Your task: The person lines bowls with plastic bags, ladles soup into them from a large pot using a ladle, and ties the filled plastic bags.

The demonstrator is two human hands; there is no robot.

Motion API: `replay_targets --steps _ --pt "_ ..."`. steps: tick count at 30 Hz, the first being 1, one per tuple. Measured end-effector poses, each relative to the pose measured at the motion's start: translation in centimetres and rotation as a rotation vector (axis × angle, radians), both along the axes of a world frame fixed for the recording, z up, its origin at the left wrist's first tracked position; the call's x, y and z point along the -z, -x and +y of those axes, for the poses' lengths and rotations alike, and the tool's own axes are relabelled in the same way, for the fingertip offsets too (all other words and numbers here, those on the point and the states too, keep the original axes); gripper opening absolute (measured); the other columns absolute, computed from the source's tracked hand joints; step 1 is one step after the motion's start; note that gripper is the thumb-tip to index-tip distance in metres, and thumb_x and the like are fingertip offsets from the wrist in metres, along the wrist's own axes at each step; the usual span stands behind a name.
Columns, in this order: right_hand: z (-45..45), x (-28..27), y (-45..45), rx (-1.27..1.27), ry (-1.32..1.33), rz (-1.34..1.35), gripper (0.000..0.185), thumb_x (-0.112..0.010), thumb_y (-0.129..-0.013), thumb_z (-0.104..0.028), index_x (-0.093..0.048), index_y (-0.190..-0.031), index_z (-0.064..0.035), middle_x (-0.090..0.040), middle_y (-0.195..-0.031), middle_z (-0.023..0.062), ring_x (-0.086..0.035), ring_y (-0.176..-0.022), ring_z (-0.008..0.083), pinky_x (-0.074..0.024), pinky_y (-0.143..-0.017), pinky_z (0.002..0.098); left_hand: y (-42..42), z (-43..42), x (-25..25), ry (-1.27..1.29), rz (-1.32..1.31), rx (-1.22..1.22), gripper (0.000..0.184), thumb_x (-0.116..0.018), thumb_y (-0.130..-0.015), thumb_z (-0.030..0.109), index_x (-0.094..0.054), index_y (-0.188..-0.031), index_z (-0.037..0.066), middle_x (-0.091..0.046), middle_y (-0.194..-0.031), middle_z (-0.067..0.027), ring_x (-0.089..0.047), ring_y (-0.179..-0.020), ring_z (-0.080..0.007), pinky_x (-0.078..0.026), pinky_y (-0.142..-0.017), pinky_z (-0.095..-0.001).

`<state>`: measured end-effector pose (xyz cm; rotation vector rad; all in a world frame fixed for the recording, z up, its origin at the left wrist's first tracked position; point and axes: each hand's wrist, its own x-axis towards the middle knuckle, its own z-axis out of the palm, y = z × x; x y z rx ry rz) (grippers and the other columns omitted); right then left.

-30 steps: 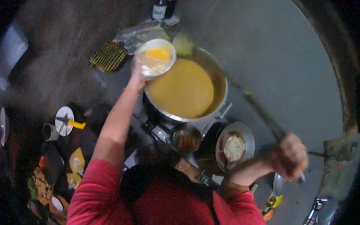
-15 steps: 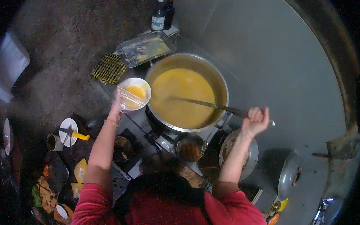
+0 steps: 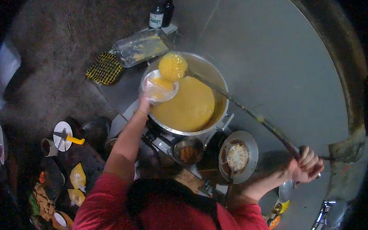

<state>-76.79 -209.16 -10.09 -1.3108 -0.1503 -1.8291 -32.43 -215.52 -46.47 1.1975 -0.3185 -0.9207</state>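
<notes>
My left hand [image 3: 145, 101] holds a white bowl [image 3: 175, 89], lined with clear plastic and with yellow liquid inside, over the left rim of a large metal pot [image 3: 222, 78]. Yellow soup [image 3: 188, 110] fills much of the pot. Out to the right, my right hand [image 3: 304, 165] is closed round the end of a long dark-handled ladle [image 3: 173, 66]. The ladle's head, full of yellow liquid, is above the bowl and overlaps its upper edge in view.
A glass tray [image 3: 142, 47], a black-and-yellow mat [image 3: 104, 68] and dark bottles [image 3: 156, 17] lie beyond the pot. Nearer are a small pan [image 3: 188, 151] and a wide pan [image 3: 255, 157]. At left, a white plate [image 3: 62, 129] bears a yellow-handled tool.
The ladle has come up out of the soup to the bowl, while my right hand has moved outward and down. My left hand has brought the bowl rightward over the pot's rim.
</notes>
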Motion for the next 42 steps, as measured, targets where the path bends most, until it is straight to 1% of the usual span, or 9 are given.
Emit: replay_targets --steps 5,12,14,18,21,23,25,33,42 --pt "1.7 -0.8 0.4 -0.193 0.192 -0.014 0.040 -0.045 -0.080 -0.016 -0.023 -0.047 -0.0195 -0.020 -0.036 -0.0067 -0.016 -0.033 0.0061 -0.0179 -0.039 0.0215 2.4 -1.6 -6.8 -0.160 0.236 -0.026 0.075 -0.047 -0.077 0.063 -0.039 -0.128 0.009 -0.051 -0.118 -0.0106 -0.055 -0.101 -0.0202 -0.047 -0.081 -0.0310" --pt "-0.2 0.6 -1.5 0.059 0.139 -0.052 0.033 -0.043 -0.077 -0.014 -0.024 -0.050 -0.0178 -0.020 -0.041 -0.0057 -0.016 -0.039 0.0076 -0.0199 -0.046 0.0258 0.8 -1.8 -5.8 0.181 0.260 0.065 0.065 -0.044 -0.082 0.058 -0.041 -0.124 0.009 -0.053 -0.113 -0.0092 -0.055 -0.100 -0.0194 -0.048 -0.080 -0.0322" --pt "-1.3 3.7 -6.2 0.201 0.211 0.162 0.028 -0.043 -0.077 -0.014 -0.027 -0.053 -0.0156 -0.022 -0.045 -0.0046 -0.021 -0.040 0.0081 -0.0210 -0.047 0.0255 -0.4 -1.3 -7.2 0.157 0.258 0.051 0.059 -0.044 -0.085 0.052 -0.041 -0.124 0.008 -0.053 -0.113 -0.0092 -0.056 -0.099 -0.0194 -0.049 -0.079 -0.0325" --pt "-2.5 9.9 -13.8 0.052 0.003 0.372 0.031 -0.048 -0.079 -0.016 -0.030 -0.055 -0.0103 -0.023 -0.044 0.0001 -0.028 -0.042 0.0138 -0.0203 -0.043 0.0291 -2.0 1.3 -9.0 -0.028 0.116 -0.034 0.061 -0.044 -0.084 0.053 -0.042 -0.124 0.007 -0.054 -0.113 -0.0100 -0.056 -0.098 -0.0199 -0.049 -0.080 -0.0333" --pt "-5.2 13.4 -14.6 -0.159 -0.176 0.321 0.034 -0.047 -0.082 -0.015 -0.028 -0.054 -0.0113 -0.022 -0.043 -0.0004 -0.024 -0.041 0.0133 -0.0193 -0.043 0.0287 -5.0 2.5 -5.8 -0.085 0.097 -0.011 0.063 -0.045 -0.084 0.054 -0.041 -0.125 0.006 -0.053 -0.115 -0.0111 -0.055 -0.101 -0.0205 -0.047 -0.082 -0.0336" --pt "-6.5 14.0 -13.9 -0.077 -0.575 0.121 0.036 -0.047 -0.082 -0.016 -0.030 -0.052 -0.0124 -0.026 -0.042 -0.0015 -0.026 -0.040 0.0126 -0.0224 -0.042 0.0283 -5.1 4.5 -7.1 -0.028 0.101 -0.049 0.065 -0.044 -0.083 0.055 -0.041 -0.125 0.006 -0.053 -0.116 -0.0105 -0.054 -0.102 -0.0204 -0.046 -0.083 -0.0338" --pt "-7.6 13.4 -12.8 0.150 -0.774 0.058 0.043 -0.044 -0.086 -0.021 -0.024 -0.048 -0.0162 -0.020 -0.041 -0.0031 -0.021 -0.039 0.0107 -0.0203 -0.043 0.0277 -5.4 6.3 -7.7 -0.141 0.115 -0.032 0.064 -0.043 -0.084 0.055 -0.041 -0.126 0.006 -0.053 -0.116 -0.0094 -0.055 -0.102 -0.0200 -0.046 -0.084 -0.0335" --pt "-6.4 9.1 -6.0 0.212 -0.629 -0.094 0.048 -0.043 -0.087 -0.025 -0.022 -0.044 -0.0192 -0.022 -0.040 -0.0016 -0.019 -0.039 0.0116 -0.0216 -0.047 0.0282 -6.1 8.0 -5.5 -0.128 0.063 -0.063 0.066 -0.042 -0.082 0.058 -0.041 -0.125 0.008 -0.053 -0.117 -0.0086 -0.055 -0.101 -0.0208 -0.046 -0.085 -0.0333" --pt "-3.0 1.6 1.0 -0.038 -0.250 -0.076 0.029 -0.048 -0.083 -0.021 -0.041 -0.056 -0.0117 -0.023 -0.041 -0.0027 -0.020 -0.040 0.0099 -0.0213 -0.047 0.0262 -2.2 3.6 -3.2 -0.101 0.125 0.038 0.072 -0.046 -0.078 0.063 -0.044 -0.122 0.006 -0.055 -0.112 -0.0097 -0.057 -0.096 -0.0196 -0.048 -0.078 -0.0306"
